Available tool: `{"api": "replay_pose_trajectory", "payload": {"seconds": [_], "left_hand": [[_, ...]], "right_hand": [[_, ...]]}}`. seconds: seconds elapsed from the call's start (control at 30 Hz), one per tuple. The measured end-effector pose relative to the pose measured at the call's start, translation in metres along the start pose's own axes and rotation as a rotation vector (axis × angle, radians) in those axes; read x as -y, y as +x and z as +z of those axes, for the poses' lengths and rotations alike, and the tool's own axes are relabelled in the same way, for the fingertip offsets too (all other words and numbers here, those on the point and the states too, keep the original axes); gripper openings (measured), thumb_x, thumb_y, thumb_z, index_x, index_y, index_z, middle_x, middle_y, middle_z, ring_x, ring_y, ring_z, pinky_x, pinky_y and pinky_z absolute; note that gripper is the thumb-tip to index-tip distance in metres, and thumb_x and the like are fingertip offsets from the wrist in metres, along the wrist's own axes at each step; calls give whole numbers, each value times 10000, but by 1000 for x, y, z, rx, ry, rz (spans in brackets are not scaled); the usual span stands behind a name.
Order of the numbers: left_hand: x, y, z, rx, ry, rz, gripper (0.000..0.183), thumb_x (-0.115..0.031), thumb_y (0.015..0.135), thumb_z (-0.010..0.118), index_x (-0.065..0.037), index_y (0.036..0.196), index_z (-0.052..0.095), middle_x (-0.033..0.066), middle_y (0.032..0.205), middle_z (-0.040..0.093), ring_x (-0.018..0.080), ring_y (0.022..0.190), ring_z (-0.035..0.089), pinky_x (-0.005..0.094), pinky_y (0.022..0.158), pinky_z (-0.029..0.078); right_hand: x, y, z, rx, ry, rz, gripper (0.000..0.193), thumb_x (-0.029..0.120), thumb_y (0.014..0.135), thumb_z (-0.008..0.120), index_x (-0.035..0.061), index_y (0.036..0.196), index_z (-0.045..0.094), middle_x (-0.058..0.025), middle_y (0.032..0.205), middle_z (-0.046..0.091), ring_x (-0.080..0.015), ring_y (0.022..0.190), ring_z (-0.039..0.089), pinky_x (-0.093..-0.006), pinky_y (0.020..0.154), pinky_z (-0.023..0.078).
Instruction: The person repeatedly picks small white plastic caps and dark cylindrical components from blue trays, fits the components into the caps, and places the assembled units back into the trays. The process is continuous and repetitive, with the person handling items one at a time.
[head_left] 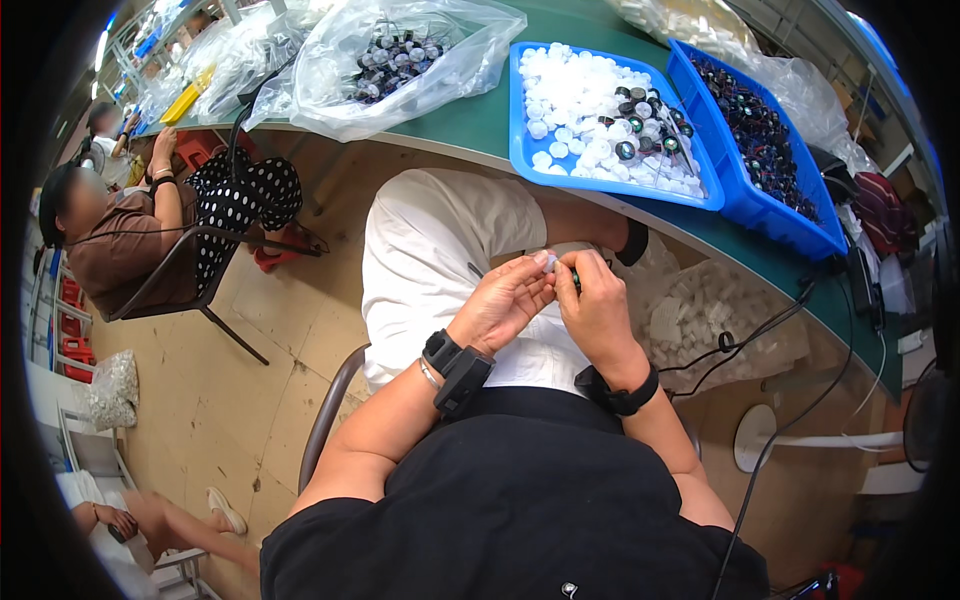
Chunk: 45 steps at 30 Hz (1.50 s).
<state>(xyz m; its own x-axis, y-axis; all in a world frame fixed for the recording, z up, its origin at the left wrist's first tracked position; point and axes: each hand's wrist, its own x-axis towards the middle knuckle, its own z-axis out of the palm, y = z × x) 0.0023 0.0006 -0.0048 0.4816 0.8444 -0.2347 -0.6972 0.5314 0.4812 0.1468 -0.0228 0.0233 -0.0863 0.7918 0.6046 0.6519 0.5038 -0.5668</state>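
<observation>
My left hand (508, 302) and my right hand (598, 312) meet in front of me above my lap, fingertips close together. Pinched in the left fingers is a small white plastic cap (549, 263). A small dark round part with a green face (575, 281) shows partly between the right thumb and fingers, which cover most of it. Beyond my hands, a shallow blue tray (615, 191) on the table holds many white caps (560, 85) and a cluster of dark round parts with wires (640, 120).
A deeper blue bin (755, 205) of dark wired parts stands right of the tray on the green table (465, 122). An open clear bag (325, 95) lies left. Below are a bag of white pieces (700, 310), black cables (730, 345) and a fan base (755, 438). Other people sit left.
</observation>
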Motion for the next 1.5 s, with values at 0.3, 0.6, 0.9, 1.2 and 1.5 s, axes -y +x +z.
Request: {"api": "replay_pose_trajectory", "payload": {"seconds": [0.3, 0.6, 0.9, 1.2, 1.5], "left_hand": [[-3, -6, 10, 10, 288, 195, 249, -92, 878, 671, -5, 1102, 604, 48, 986, 639, 116, 896, 607, 247, 817, 506], [-5, -5, 6, 21, 557, 278, 278, -68, 859, 686, 1, 1115, 602, 55, 994, 648, 106, 922, 604, 239, 828, 490], [-2, -1, 6, 6, 754, 455, 419, -30, 842, 689, 15, 1206, 486, 42, 995, 577, 81, 858, 571, 220, 797, 499], [-1, -7, 15, 26, 1192, 580, 470, -41, 838, 692, 30, 1239, 457, 59, 1009, 571, 87, 884, 559, 228, 790, 495], [-2, -3, 7, 66, 516, 148, 324, -83, 889, 655, 12, 1173, 531, 79, 1031, 627, 163, 943, 642, 281, 841, 521]], "right_hand": [[-9, 2, -2, 103, 488, 328, 62, 0, 889, 578, -39, 919, 615, -89, 858, 613, -156, 716, 646, -270, 637, 537], [-13, -1, 2, 115, 655, 406, 149, -14, 911, 544, -46, 1055, 526, -99, 953, 634, -110, 857, 626, -245, 727, 533], [-12, 1, 0, 210, 794, 492, 162, 19, 932, 510, -20, 1089, 517, -82, 919, 621, -115, 856, 602, -282, 742, 507], [-22, 3, -7, 173, 624, 460, 117, 103, 888, 643, -1, 932, 613, -29, 839, 625, -70, 759, 578, -230, 663, 469], [-14, 7, -6, -58, 417, 246, 45, 46, 868, 644, 9, 864, 619, -10, 743, 600, -75, 671, 550, -238, 613, 451]]}}
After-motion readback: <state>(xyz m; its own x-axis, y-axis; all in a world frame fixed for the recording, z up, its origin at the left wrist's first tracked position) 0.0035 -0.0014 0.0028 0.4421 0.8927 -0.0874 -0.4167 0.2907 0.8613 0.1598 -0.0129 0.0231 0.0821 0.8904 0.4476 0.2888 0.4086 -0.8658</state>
